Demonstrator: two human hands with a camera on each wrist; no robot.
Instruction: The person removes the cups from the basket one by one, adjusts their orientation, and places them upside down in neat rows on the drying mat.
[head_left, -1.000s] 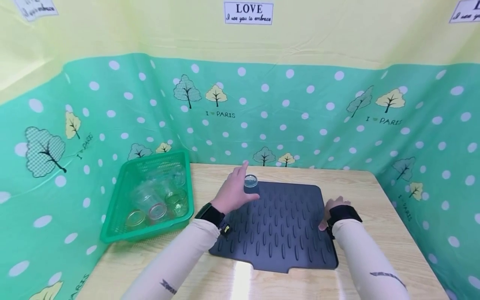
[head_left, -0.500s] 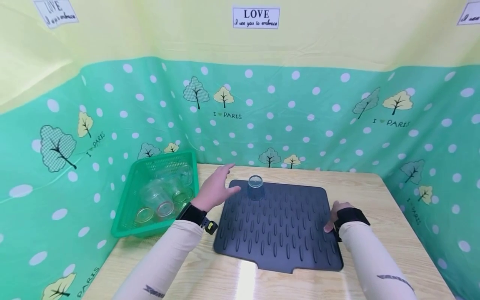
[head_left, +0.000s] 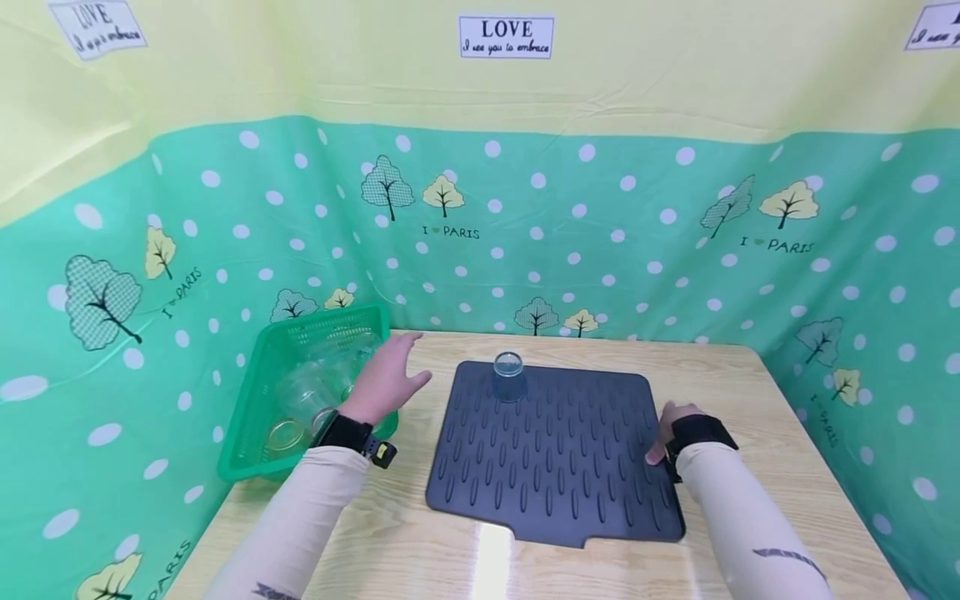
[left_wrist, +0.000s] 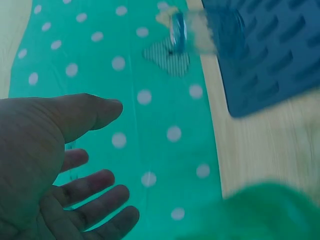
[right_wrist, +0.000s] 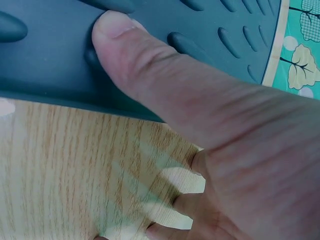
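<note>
A small clear glass (head_left: 508,375) stands upside down at the far left edge of a dark ribbed mat (head_left: 555,467). My left hand (head_left: 386,379) hovers open and empty between the mat and a green basket (head_left: 240,462), well clear of the glass. In the left wrist view the left hand (left_wrist: 50,165) shows spread fingers, with the glass (left_wrist: 200,32) and the mat (left_wrist: 270,55) beyond it. My right hand (head_left: 670,425) rests at the mat's right edge. In the right wrist view its thumb (right_wrist: 125,40) presses flat on the mat (right_wrist: 50,60).
The green basket at the table's left holds several clear glass jars (head_left: 303,396) lying loose. A green spotted cloth wall (head_left: 600,233) surrounds the wooden table (head_left: 390,533) on three sides. Bare wood lies in front of the mat.
My left hand has let go of the glass on the mat and moved left toward the basket. The right hand has stayed at the mat's edge.
</note>
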